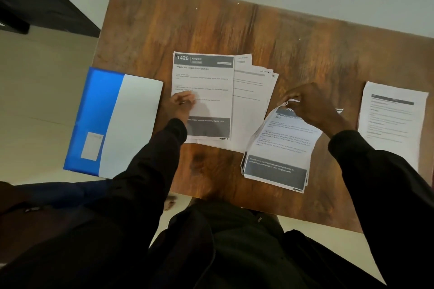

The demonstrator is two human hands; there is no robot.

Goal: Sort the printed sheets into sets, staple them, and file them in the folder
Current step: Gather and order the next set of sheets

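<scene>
A loose pile of printed sheets (pixel 249 105) lies fanned in the middle of the wooden table (pixel 211 28). Its top sheet (pixel 206 77) is headed "1426 KITCHEN". My left hand (pixel 180 107) rests flat on that sheet's left edge, fingers spread. My right hand (pixel 312 105) pinches the top edge of a thin set of sheets (pixel 279 148) and lifts it, so the paper curls off the table. A blue folder (pixel 94 115) lies open at the left, a white sheet (pixel 133 124) on its right half. I see no stapler.
Another printed sheet (pixel 394 119) lies flat near the table's right edge. The folder hangs over the table's left edge. A dark piece of furniture (pixel 35 0) stands at the far left on the pale floor.
</scene>
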